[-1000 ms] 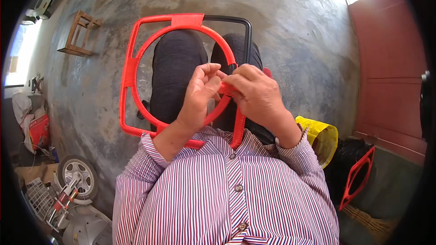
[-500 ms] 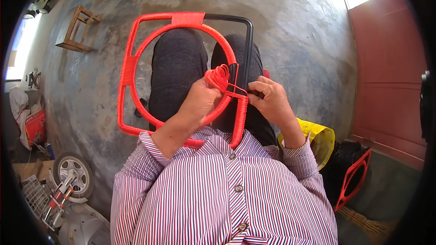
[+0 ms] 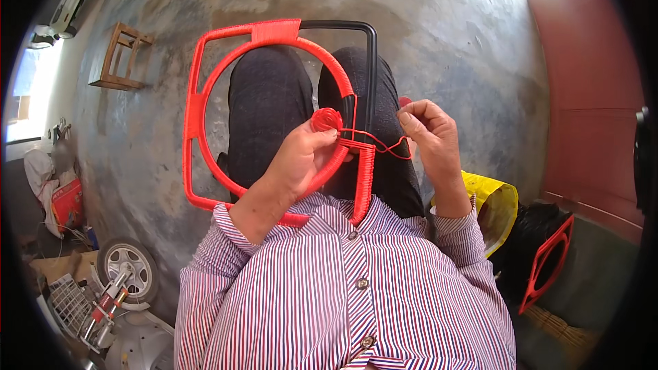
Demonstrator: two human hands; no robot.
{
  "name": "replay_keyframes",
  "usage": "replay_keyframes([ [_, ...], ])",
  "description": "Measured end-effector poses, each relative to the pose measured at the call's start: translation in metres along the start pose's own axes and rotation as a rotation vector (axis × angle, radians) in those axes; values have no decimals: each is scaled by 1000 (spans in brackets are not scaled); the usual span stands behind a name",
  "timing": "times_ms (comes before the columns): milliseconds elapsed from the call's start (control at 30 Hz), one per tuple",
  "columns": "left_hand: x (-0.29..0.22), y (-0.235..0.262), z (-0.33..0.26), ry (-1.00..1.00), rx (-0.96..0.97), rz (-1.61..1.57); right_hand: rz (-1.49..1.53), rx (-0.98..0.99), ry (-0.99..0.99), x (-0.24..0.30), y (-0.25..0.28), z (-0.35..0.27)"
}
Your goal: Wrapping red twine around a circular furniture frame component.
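Across my thighs lies a rounded square frame [image 3: 195,115] with a ring inside it, mostly wrapped in red cord. Its upper right part is a bare black tube [image 3: 372,62], and a short black stretch also shows on the ring. My left hand [image 3: 301,154] is closed on a coiled bundle of red cord [image 3: 326,120] beside the ring's right side. From there a strand [image 3: 384,144] crosses the black tubes and runs in a loose loop to my right hand [image 3: 435,133], whose fingers pinch it to the right of the frame. The fingertips partly hide the cord.
A yellow bag [image 3: 497,209] stands by my right elbow, next to a black bag [image 3: 531,233] and another red frame [image 3: 545,264]. A small wooden stool [image 3: 120,58] is at the far left. A wheeled vehicle's tyre [image 3: 128,270] sits at lower left; a red door [image 3: 589,103] is at right.
My right hand has moved right, away from the frame's tube, drawing a loop of red cord out with it. The cord bundle in my left hand has turned slightly.
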State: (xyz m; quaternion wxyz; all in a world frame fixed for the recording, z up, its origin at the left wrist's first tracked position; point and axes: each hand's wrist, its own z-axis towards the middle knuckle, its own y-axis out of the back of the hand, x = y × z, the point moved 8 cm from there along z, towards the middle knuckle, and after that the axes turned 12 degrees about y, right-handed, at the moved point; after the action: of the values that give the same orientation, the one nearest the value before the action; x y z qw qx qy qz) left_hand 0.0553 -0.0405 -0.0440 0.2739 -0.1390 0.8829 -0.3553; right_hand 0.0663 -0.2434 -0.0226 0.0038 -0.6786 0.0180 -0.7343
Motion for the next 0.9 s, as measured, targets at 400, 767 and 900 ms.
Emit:
replay_keyframes([
  [400,0,-6,1,14,52,4,-224,301,-14,3,-30,-1],
  [767,-1,-3,1,-4,-8,-67,-477,305,99,15,-28,1],
  [900,0,-1,4,-4,-26,-24,-631,297,226,12,-41,-1],
])
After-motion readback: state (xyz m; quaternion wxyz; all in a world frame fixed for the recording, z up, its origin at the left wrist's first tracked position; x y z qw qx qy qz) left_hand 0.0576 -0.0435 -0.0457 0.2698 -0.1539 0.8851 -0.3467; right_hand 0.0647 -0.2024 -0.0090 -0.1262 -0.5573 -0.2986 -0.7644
